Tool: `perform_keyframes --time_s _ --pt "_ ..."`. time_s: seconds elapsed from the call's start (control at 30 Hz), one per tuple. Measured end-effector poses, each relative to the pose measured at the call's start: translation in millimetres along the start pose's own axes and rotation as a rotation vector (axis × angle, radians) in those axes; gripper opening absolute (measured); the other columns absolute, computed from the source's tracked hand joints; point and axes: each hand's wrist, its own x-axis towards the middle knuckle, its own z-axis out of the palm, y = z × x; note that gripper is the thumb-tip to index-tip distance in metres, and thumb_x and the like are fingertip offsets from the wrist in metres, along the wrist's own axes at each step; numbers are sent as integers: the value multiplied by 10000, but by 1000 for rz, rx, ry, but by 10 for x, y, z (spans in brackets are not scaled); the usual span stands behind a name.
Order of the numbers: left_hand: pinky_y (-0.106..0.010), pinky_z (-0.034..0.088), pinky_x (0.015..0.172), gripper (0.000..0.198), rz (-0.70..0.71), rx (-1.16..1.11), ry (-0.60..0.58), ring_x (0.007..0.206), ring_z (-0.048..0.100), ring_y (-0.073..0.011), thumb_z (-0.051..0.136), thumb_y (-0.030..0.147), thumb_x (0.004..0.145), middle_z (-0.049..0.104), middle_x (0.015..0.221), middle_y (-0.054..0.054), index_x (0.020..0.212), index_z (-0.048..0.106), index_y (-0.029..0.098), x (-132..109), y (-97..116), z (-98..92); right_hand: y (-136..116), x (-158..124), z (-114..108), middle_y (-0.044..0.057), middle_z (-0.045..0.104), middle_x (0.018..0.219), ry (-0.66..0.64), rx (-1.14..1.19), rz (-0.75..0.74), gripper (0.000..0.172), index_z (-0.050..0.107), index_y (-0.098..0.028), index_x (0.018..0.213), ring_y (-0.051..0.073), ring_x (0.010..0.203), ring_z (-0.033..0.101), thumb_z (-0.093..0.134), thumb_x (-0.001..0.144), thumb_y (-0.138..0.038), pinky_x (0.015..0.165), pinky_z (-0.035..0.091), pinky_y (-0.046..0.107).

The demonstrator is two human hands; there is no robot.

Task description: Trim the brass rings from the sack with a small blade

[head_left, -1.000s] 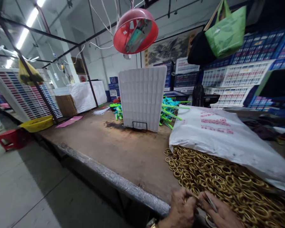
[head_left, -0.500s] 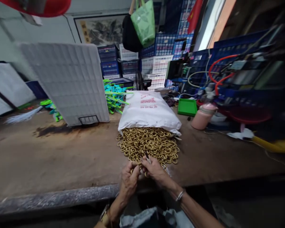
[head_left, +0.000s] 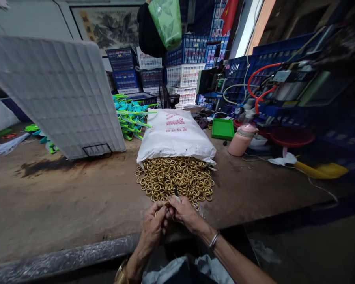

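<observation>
My left hand (head_left: pixel 154 223) is closed at the front edge of the table, pinching a brass-coloured ring (head_left: pixel 156 213) that is partly covered by the fingers. Against it works my right hand (head_left: pixel 187 215), its fingers wrapped round a slim tool (head_left: pixel 176 192) with a dark upper end and a pale body; its kind cannot be made out. The fingertips of both hands meet. Just beyond them lies a heap of brass-coloured rings (head_left: pixel 177 177), spilling from the mouth of a white sack (head_left: pixel 174 138) with red print.
A grey-white ribbed panel (head_left: pixel 56 94) stands tilted on the table (head_left: pixel 77 205) at left, with green and turquoise pieces (head_left: pixel 131 114) behind it. To the right are a green tray (head_left: pixel 223 129), a pink bottle (head_left: pixel 242 140) and a yellow scoop-like object (head_left: pixel 322 170). Stacked crates (head_left: pixel 185 75) fill the back.
The whole view has shifted, so the scene sits further left and slightly higher. Both hands stay together at the front of the ring heap, still gripping the ring and the tool.
</observation>
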Motion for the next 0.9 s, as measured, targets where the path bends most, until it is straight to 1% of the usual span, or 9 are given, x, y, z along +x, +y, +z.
perform_keyframes --time_s 0.17,0.27,0.37,0.47,0.57,0.63,0.73,0.8,0.9 --pt "-129 215 322 313 -61 -135 -38 362 330 -15 634 426 684 490 563 52 798 560 144 5 43 -23 24 32 14 -81 400 446 57 39 36 342 411 -174 566 10 316 238 491 743 -456 322 157 161" --pt "-128 209 333 313 -114 -210 -46 371 336 -12 666 400 659 505 581 46 803 564 141 19 68 -28 66 47 10 -87 387 437 72 28 38 322 406 -180 578 15 317 229 490 739 -445 322 145 166" --pt "-122 197 343 293 -157 -298 -63 385 338 -6 683 367 650 503 594 44 776 555 136 41 84 -38 111 74 -8 -87 385 431 67 1 29 304 419 -181 582 22 315 209 463 751 -430 323 135 177" --pt "-118 195 342 299 -181 -347 -56 378 331 -4 699 354 632 475 566 59 771 546 138 61 90 -52 108 106 -39 -81 395 442 115 -93 4 245 466 -174 602 34 336 236 454 751 -368 347 180 179" --pt "-120 195 331 320 -187 -304 -20 355 323 -7 716 357 601 448 519 75 755 540 140 72 83 -63 44 115 -65 -52 478 531 190 -268 -106 187 549 -164 711 60 444 362 468 753 -328 441 289 180" --pt "-122 195 327 323 -181 -232 -9 345 324 -9 710 376 600 451 501 74 733 533 141 81 71 -72 -15 101 -69 -37 516 606 150 -390 -201 193 575 -169 770 80 543 419 475 764 -334 524 334 189" --pt "-123 195 321 327 -166 -128 -2 336 326 -12 683 416 625 450 484 75 713 516 149 97 60 -82 -77 74 -53 -35 494 618 76 -495 -268 204 563 -167 700 88 584 416 461 777 -326 556 335 196" --pt "-124 201 317 326 -147 -91 -4 332 323 -14 669 429 640 443 477 77 714 513 152 98 74 -75 -82 69 -38 -41 453 582 101 -473 -251 216 539 -164 656 85 564 395 451 779 -318 536 323 194" --pt "-128 213 314 328 -122 -102 -26 330 314 -17 658 432 653 445 477 79 763 524 155 73 124 -31 -40 85 -22 -52 418 544 147 -315 -174 202 532 -164 667 73 505 364 465 770 -325 481 301 186"
